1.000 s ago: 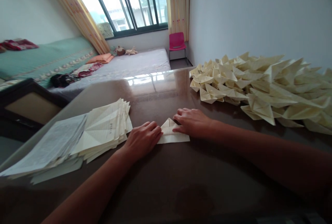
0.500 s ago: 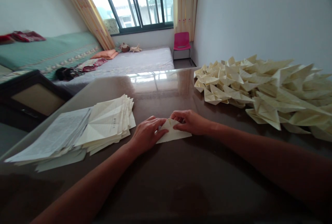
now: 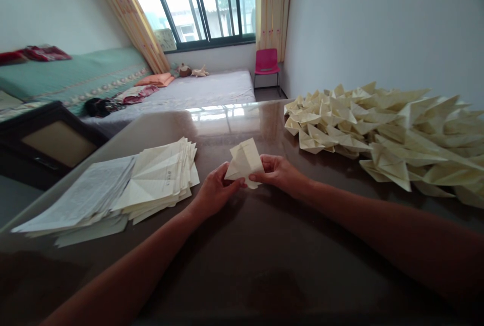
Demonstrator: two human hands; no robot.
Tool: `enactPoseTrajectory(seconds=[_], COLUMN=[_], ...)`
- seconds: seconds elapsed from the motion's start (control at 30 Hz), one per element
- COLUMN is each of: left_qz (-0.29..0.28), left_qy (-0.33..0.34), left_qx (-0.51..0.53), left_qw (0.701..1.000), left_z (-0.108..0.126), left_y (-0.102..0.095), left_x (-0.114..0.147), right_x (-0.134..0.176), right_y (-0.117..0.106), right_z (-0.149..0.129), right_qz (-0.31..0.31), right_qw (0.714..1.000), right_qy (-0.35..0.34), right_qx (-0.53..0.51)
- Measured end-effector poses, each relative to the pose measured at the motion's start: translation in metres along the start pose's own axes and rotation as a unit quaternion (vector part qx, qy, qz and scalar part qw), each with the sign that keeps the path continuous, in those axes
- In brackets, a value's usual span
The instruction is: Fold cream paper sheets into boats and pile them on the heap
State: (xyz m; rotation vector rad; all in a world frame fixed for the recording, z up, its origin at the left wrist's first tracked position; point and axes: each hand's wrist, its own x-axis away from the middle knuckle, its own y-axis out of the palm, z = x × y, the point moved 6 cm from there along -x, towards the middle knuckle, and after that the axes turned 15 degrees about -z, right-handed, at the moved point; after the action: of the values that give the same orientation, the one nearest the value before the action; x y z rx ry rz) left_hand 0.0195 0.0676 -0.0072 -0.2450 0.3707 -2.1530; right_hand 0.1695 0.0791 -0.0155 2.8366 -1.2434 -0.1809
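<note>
both hands pinch one small piece of folded paper [image 3: 245, 159] between them: the left hand [image 3: 215, 185] has its thumb and fingers closed on the lower left corner, and the right hand [image 3: 279, 171] grips the right side, thumb on the near face and fingers curled behind. the two thumb tips lie near each other at the paper's lower part. the paper is cream-coloured and tilted up, one flap rising above the grip and a pointed corner reaching toward the left fingers; whether it touches the table [image 3: 234, 265] cannot be told. the tabletop, dark brown and glossy, spreads under and around the grip. left of the grip, near the left hand but apart from it, lies a stack of cream sheets [image 3: 151, 180], the top one marked with creases, and just beside that, farther from the grip, are grey printed sheets [image 3: 83, 192]. right of the grip, past the right hand and well apart from it, a broad heap of pointed paper shapes [image 3: 378, 124] covers that part of the table. well beyond the grip are a bed [image 3: 215, 84], a pink chair [image 3: 266, 61] and a window [image 3: 204, 3].
</note>
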Motion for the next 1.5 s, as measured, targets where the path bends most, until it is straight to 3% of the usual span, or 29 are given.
enactPoseTrajectory(seconds=[0.1,0.17,0.23,0.33,0.43,0.5,0.57,0.7,0.9,1.0,1.2,1.33,1.5], left_qz=[0.0,0.042,0.101,0.15,0.105,0.035,-0.021,-0.058,-0.101,-0.101,-0.028,-0.013,-0.029], left_qy=[0.003,0.01,0.027,0.077,0.125,0.139,0.139,0.116,0.073,0.052,-0.035,-0.08,-0.076], left_qx=[-0.032,-0.088,-0.155,-0.274,-0.419,-0.491,-0.525,-0.543,-0.471,-0.429,-0.385,-0.413,-0.47], left_qw=[0.999,0.995,0.982,0.947,0.893,0.859,0.839,0.83,0.873,0.896,0.922,0.907,0.879], left_z=[-0.002,-0.004,-0.004,0.005,0.017,0.02,0.02,0.02,0.017,0.012,0.0,-0.002,0.001], left_y=[0.0,-0.009,-0.02,-0.027,-0.015,-0.003,0.006,0.008,-0.005,-0.01,-0.019,-0.018,-0.011], left_x=[-0.002,-0.002,0.0,0.005,0.009,0.01,0.012,0.015,0.017,0.014,0.006,0.004,0.005], right_x=[0.002,0.005,0.009,0.013,0.015,0.015,0.015,0.016,0.015,0.011,0.009,0.01,0.011], right_y=[-0.005,-0.012,-0.016,-0.009,0.006,0.013,0.015,0.009,-0.016,-0.028,-0.034,-0.034,-0.032], right_z=[-0.002,-0.007,-0.017,-0.032,-0.035,-0.032,-0.03,-0.033,-0.032,-0.022,-0.013,-0.01,-0.011], right_qz=[0.018,0.055,0.086,0.075,-0.003,-0.062,-0.108,-0.17,-0.205,-0.178,-0.09,-0.067,-0.053], right_qw=[0.988,0.955,0.901,0.79,0.682,0.649,0.648,0.686,0.798,0.837,0.83,0.817,0.788], right_qy=[0.007,0.019,0.019,-0.005,-0.026,-0.025,-0.011,0.017,0.05,0.091,0.143,0.162,0.191], right_qx=[0.153,0.289,0.424,0.609,0.731,0.758,0.754,0.707,0.565,0.509,0.531,0.549,0.583])
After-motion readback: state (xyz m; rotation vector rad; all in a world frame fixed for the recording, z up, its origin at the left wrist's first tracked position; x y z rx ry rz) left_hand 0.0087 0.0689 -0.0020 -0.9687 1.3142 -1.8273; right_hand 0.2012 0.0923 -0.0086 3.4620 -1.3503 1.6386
